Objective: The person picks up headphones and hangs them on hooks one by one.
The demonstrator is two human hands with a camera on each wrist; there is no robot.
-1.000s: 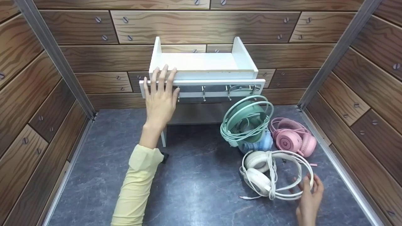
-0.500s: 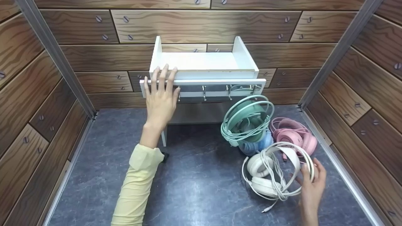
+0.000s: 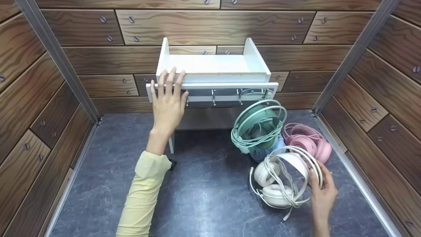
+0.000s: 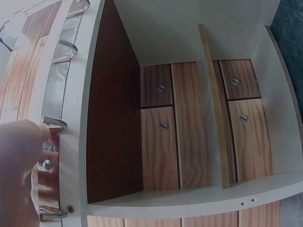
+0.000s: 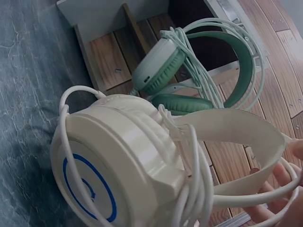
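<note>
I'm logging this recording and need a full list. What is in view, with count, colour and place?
white headphones: 1, cream white with cable wound round, lifted at the front right, held by the headband
green headphones: 1, mint green, hanging from the rack's rightmost hook
pink headphones: 1, pink, on the table at the right
blue headphones: 1, light blue, mostly hidden below the green pair
rack: 1, white shelf unit with a row of metal hooks, at the back centre
table: 1, dark grey marbled surface
wood-pattern walls: brown, on three sides
left hand: yellow sleeve, fingers straight, resting on the rack's front edge
right hand: grips the white headphones' headband
</note>
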